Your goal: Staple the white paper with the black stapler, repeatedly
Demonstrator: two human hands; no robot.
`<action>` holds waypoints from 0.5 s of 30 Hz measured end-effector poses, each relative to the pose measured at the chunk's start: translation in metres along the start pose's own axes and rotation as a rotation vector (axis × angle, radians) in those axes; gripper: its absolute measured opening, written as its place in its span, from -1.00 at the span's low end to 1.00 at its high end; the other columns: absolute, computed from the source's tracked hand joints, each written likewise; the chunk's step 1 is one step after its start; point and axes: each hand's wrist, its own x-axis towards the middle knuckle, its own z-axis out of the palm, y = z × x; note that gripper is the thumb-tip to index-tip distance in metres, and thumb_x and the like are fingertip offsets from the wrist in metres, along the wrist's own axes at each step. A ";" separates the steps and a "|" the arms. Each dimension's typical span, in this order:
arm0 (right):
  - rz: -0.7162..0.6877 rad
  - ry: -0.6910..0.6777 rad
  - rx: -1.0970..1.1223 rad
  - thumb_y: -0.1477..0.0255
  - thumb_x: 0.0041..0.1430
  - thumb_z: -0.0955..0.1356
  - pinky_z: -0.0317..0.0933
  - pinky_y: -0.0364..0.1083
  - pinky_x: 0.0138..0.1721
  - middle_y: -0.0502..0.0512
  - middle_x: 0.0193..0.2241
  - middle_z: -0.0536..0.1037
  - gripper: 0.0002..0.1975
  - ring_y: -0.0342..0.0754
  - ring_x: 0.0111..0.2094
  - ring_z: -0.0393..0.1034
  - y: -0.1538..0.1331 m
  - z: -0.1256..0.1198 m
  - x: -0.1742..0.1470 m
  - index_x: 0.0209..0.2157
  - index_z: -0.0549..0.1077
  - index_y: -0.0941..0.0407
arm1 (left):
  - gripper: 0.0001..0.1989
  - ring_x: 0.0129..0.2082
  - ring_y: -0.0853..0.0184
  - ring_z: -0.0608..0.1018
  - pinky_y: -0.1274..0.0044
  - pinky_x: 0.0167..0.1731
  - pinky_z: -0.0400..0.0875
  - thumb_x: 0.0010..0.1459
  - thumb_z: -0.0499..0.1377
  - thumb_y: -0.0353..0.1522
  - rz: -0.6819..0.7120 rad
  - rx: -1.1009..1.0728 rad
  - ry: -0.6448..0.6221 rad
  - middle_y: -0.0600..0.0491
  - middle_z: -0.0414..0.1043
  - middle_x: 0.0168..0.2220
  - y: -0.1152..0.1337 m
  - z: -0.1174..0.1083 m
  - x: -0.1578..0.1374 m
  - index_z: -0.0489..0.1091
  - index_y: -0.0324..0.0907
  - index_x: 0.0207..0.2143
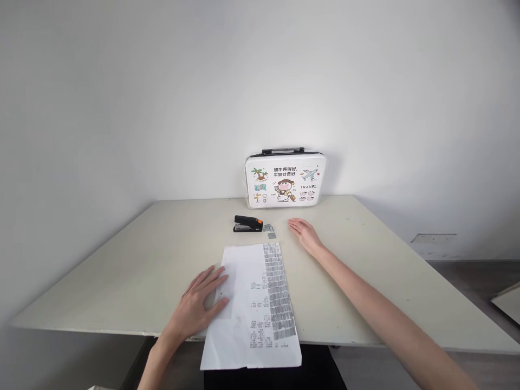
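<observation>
My left hand (200, 300) lies with fingers spread on the left edge of a printed paper sheet (247, 303); whether there are more sheets beneath I cannot tell. The paper carries a dense grey strip along its right side, and its near end hangs past the table edge. My right hand (304, 234) rests on the table with fingers stretched out, holding nothing that I can see. To its left lie several small grey staple strips (271, 235). Beside them, a black stapler (247, 223) with an orange patch lies just beyond the paper.
A white cartoon-printed case (285, 181) with a black handle stands at the back of the pale table (142, 260), close to the wall (162, 97). The near table edge runs below both forearms.
</observation>
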 end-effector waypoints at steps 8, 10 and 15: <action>0.070 -0.085 -0.336 0.06 0.16 0.51 0.14 0.20 0.37 0.13 0.12 0.61 -0.65 0.23 0.27 0.37 -0.057 -0.100 -0.131 -0.14 0.65 -0.03 | -0.41 0.46 0.04 0.17 0.05 0.37 0.17 0.38 0.08 0.06 -0.099 0.039 0.015 0.22 0.12 0.45 0.001 0.013 0.007 0.21 0.23 0.40; 0.050 -0.118 -0.560 0.01 0.27 0.42 0.15 0.18 0.36 0.10 0.21 0.54 -0.62 0.21 0.31 0.32 -0.064 -0.111 -0.163 -0.04 0.61 -0.08 | -0.42 0.46 0.03 0.16 0.04 0.37 0.16 0.38 0.07 0.07 -0.123 0.043 0.021 0.23 0.13 0.45 0.004 0.014 0.011 0.22 0.24 0.39; -0.042 -0.141 -0.802 0.02 0.42 0.25 0.33 0.07 0.22 0.10 0.25 0.48 -0.62 0.14 0.27 0.36 -0.066 -0.119 -0.215 0.02 0.52 -0.08 | -0.42 0.46 0.05 0.17 0.07 0.37 0.17 0.39 0.04 0.07 -0.152 0.048 0.058 0.21 0.15 0.44 0.004 0.017 0.015 0.26 0.19 0.38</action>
